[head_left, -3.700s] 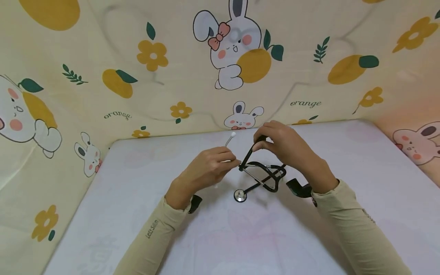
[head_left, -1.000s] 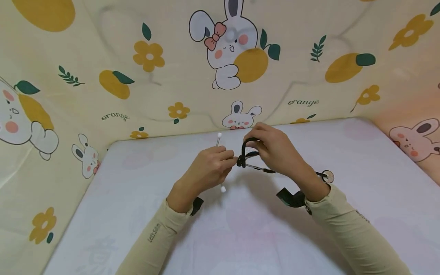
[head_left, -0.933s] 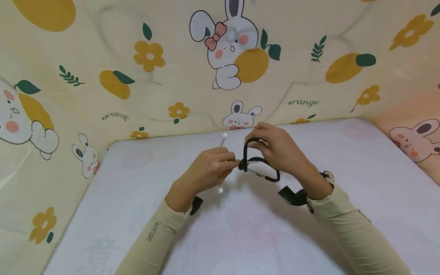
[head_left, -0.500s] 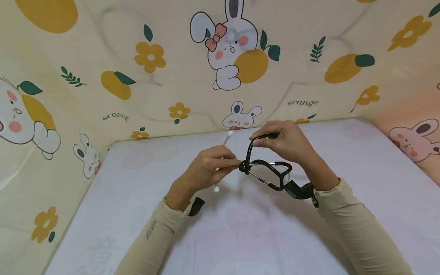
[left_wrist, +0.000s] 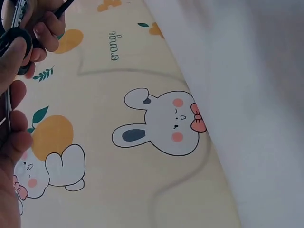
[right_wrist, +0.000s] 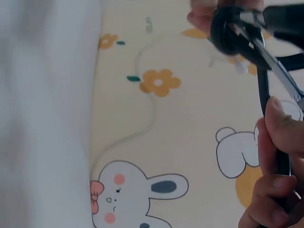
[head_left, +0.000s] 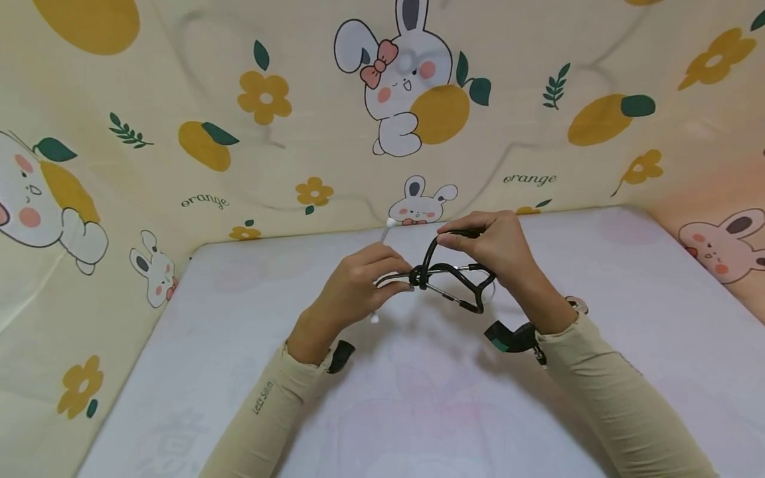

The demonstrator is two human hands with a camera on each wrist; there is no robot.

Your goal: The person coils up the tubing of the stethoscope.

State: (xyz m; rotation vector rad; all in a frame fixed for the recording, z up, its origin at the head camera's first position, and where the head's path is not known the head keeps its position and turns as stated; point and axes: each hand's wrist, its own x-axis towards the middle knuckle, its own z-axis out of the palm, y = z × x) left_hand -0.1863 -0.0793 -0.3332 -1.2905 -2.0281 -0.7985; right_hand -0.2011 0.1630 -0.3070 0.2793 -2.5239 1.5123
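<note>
Pinching the stethoscope (head_left: 420, 277), left hand (head_left: 363, 279) and right hand (head_left: 495, 244) hover over the table (head_left: 412, 405), with room to both side edges.

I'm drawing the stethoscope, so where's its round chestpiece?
In the head view, the chestpiece shows right of centre, beside the right sleeve cuff, at its far edge.

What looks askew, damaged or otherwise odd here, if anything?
The stethoscope has its black tubing wound around its metal ear tubes, beside the left hand. That looks odd because such tubing would usually hang free, though it may be deliberate. No spill or damage shows.
</note>
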